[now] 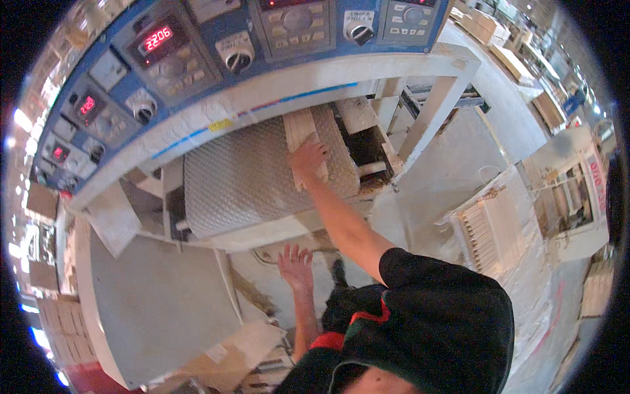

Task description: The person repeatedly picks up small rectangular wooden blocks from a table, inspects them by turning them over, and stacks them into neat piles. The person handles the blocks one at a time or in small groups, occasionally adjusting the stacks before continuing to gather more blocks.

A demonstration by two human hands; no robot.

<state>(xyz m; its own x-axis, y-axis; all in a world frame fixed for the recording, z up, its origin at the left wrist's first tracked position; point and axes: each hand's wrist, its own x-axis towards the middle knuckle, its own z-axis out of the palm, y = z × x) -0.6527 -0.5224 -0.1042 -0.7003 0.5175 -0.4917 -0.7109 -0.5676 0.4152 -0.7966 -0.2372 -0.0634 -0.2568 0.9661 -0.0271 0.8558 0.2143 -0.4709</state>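
Plank (300, 134), pale and narrow, flat on textured belt (243, 177) under right hand (307, 157)

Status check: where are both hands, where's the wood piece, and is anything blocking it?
Right hand flat on the wooden slat, pressing it onto the textured belt. Left hand open, empty, below the machine's edge. Nothing in the slat's path that shows.

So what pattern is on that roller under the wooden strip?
A grey dimpled, diamond-like texture covers the roller, seen in the head view.
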